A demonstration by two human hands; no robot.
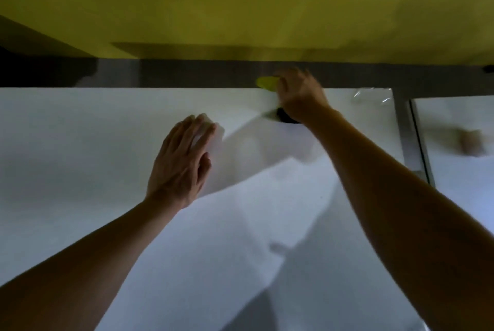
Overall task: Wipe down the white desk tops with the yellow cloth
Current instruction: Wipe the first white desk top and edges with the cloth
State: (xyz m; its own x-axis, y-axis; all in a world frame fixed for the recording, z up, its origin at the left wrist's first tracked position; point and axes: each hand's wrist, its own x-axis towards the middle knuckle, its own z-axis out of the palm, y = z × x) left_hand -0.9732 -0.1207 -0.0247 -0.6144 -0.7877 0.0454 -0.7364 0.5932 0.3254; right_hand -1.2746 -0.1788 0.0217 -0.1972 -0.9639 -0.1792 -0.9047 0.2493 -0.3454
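Yellow cloth (pixel 265 82) is at the far edge of the white tabletop (pixel 80 143), mostly hidden under the right hand (pixel 300 95); only a small bright corner pokes out to its left. Right-hand fingers look curled down over the cloth, pressing it to the surface, though motion blur softens the detail. Left hand (pixel 181 159) lies flat on the tabletop, fingers straight and released, holding nothing, likely bracing. Judgement: cloth is light, soft and floppy, so it'll bunch or fold if pushed from one edge; best held as a wad under palm and fingers with downward pressure. Glossy top looks slick, so glide should be easy. A dark round opening (pixel 284 117) sits just beside the right wrist; the cloth could snag there. A second white tabletop (pixel 454 170) lies to the right. No brands, labels or readable writing visible.
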